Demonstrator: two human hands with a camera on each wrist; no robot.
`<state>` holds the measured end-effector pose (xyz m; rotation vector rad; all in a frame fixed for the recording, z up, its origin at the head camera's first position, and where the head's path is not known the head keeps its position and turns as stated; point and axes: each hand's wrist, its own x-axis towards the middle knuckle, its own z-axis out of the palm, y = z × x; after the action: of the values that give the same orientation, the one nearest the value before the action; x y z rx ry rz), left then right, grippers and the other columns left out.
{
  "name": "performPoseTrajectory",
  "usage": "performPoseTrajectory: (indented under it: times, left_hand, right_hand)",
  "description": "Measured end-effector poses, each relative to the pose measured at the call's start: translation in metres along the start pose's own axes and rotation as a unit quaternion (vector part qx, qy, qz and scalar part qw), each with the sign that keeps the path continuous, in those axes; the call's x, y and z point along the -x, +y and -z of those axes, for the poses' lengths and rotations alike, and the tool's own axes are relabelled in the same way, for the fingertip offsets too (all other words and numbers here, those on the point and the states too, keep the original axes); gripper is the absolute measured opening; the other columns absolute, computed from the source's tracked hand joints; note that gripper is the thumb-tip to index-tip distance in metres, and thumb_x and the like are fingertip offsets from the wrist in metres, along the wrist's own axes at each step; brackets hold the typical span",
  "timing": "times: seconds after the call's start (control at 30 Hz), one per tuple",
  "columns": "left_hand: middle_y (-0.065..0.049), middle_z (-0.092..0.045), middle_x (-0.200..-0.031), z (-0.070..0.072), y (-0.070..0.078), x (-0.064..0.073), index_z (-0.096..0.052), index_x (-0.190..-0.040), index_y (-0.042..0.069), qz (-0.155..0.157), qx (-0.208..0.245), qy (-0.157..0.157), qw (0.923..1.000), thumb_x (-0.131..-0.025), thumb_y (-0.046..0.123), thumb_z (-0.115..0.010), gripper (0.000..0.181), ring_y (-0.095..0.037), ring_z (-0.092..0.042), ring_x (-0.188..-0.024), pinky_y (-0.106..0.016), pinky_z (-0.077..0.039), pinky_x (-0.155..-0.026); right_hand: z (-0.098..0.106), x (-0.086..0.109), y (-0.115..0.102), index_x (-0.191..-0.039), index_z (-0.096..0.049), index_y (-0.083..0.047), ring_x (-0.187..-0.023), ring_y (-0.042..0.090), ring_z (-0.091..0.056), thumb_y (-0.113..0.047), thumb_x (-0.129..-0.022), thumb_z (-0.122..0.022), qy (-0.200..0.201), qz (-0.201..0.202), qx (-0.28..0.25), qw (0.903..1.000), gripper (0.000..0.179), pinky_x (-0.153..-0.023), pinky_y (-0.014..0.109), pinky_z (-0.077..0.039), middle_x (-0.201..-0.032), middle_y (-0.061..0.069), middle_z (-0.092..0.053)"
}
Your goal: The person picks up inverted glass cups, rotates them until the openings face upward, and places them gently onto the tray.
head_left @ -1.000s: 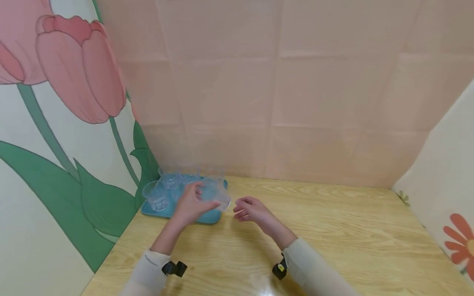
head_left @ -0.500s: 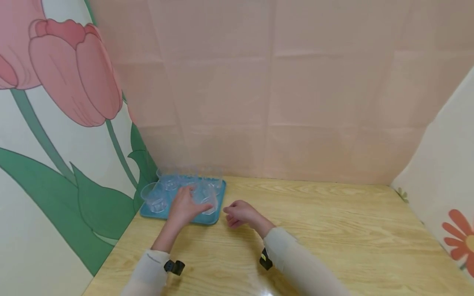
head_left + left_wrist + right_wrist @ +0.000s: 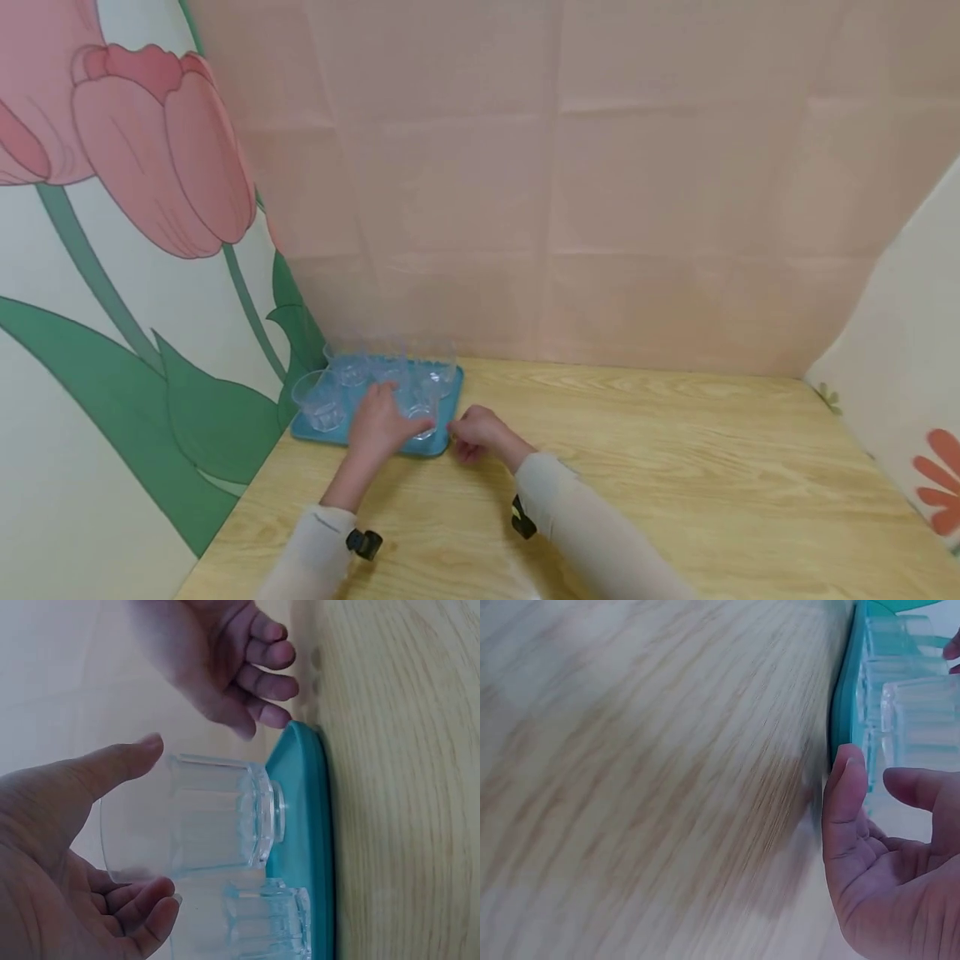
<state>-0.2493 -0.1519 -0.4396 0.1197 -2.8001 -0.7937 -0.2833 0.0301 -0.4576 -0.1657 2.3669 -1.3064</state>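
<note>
My left hand (image 3: 378, 423) holds a clear plastic cup (image 3: 217, 814), thumb on one side and fingers on the other. The cup stands upright at the near right corner of a blue tray (image 3: 296, 847), its base right at the tray's surface. My right hand (image 3: 480, 432) is beside the tray's right edge, fingers loosely bent. In the right wrist view, one fingertip (image 3: 847, 757) is right at the tray's rim and the thumb hovers above it, with a gap between them. Several similar clear cups, among them one at the left (image 3: 321, 404), stand on the tray.
The tray lies on a wood-grain table (image 3: 675, 467) at its back left. A pink cloth backdrop (image 3: 555, 183) hangs behind. A tulip-printed panel (image 3: 150, 333) flanks the left, and a flowered panel (image 3: 907, 333) the right.
My left hand has lowered the cup from a tilted position above the tray's right edge to upright at the near right corner. My right hand has moved left to the tray's edge.
</note>
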Motion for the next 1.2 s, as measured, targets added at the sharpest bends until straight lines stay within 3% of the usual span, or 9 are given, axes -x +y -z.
performPoseTrajectory:
  times: [0.07,0.13,0.2,0.33,0.57,0.9,1.2]
  left_hand:
    - [-0.025,-0.054,-0.129,-0.003,-0.001,0.0,-0.05,-0.14,-0.005,0.001,-0.009,0.002,1.0,-0.071,0.05,-0.09,0.097,-0.041,-0.058,-0.115,-0.054,-0.052,-0.092]
    - [-0.025,-0.055,-0.129,-0.004,-0.001,0.0,-0.05,-0.14,-0.005,0.002,-0.016,0.005,0.9999,-0.071,0.05,-0.09,0.097,-0.04,-0.058,-0.114,-0.054,-0.052,-0.091]
    - [-0.025,-0.054,-0.129,-0.006,-0.001,0.0,-0.05,-0.14,-0.006,0.002,-0.021,0.006,0.9998,-0.071,0.051,-0.089,0.098,-0.04,-0.058,-0.114,-0.054,-0.053,-0.091]
    - [-0.026,-0.054,-0.129,-0.011,-0.003,-0.001,-0.049,-0.14,-0.008,-0.004,-0.034,0.01,0.9993,-0.072,0.05,-0.089,0.098,-0.041,-0.058,-0.113,-0.054,-0.053,-0.09]
    - [-0.028,-0.053,-0.131,-0.015,-0.001,-0.001,-0.046,-0.141,-0.01,-0.01,-0.054,0.017,0.9983,-0.074,0.051,-0.087,0.099,-0.042,-0.058,-0.114,-0.055,-0.055,-0.086]
    - [-0.029,-0.055,-0.124,-0.022,0.003,-0.002,-0.047,-0.137,-0.013,-0.025,-0.077,0.04,0.9959,-0.073,0.052,-0.088,0.099,-0.043,-0.059,-0.109,-0.054,-0.056,-0.081]
    - [-0.029,-0.055,-0.123,-0.029,0.006,-0.002,-0.046,-0.136,-0.015,-0.017,-0.083,0.037,0.9957,-0.078,0.051,-0.085,0.096,-0.043,-0.059,-0.109,-0.055,-0.056,-0.078]
  right_hand:
    - [-0.014,-0.029,0.008,-0.082,-0.064,0.005,-0.054,0.022,-0.066,-0.015,-0.101,-0.056,0.017,-0.037,0.031,0.9987,0.028,-0.054,0.037,-0.059,-0.067,0.015,-0.067]
    - [-0.014,-0.039,0.016,-0.076,-0.062,0.006,-0.05,0.02,-0.064,-0.012,-0.099,-0.055,0.01,-0.018,0.036,0.9991,0.03,-0.049,0.036,-0.057,-0.062,0.013,-0.064]
    - [-0.009,-0.036,0.018,-0.075,-0.064,0.006,-0.049,0.018,-0.064,-0.013,-0.098,-0.057,-0.004,0.003,0.023,0.9997,0.031,-0.05,0.034,-0.058,-0.06,0.011,-0.064]
    - [-0.013,-0.04,0.016,-0.074,-0.067,0.006,-0.046,0.016,-0.062,-0.015,-0.098,-0.061,-0.005,-0.02,0.029,0.9994,0.033,-0.05,0.033,-0.058,-0.057,0.009,-0.064]
    - [-0.017,-0.044,0.019,-0.069,-0.067,0.004,-0.043,0.014,-0.059,-0.012,-0.097,-0.062,-0.005,-0.021,0.05,0.9985,0.033,-0.046,0.03,-0.055,-0.053,0.006,-0.061]
    - [-0.017,-0.042,0.021,-0.076,-0.06,0.001,-0.043,0.013,-0.057,-0.008,-0.097,-0.061,-0.012,-0.017,0.018,0.9996,0.023,-0.044,0.027,-0.052,-0.054,0.006,-0.059]
    - [-0.017,-0.043,0.021,-0.08,-0.059,0.0,-0.045,0.015,-0.058,-0.009,-0.099,-0.06,-0.017,-0.03,0.003,0.9994,0.02,-0.045,0.028,-0.053,-0.058,0.007,-0.059]
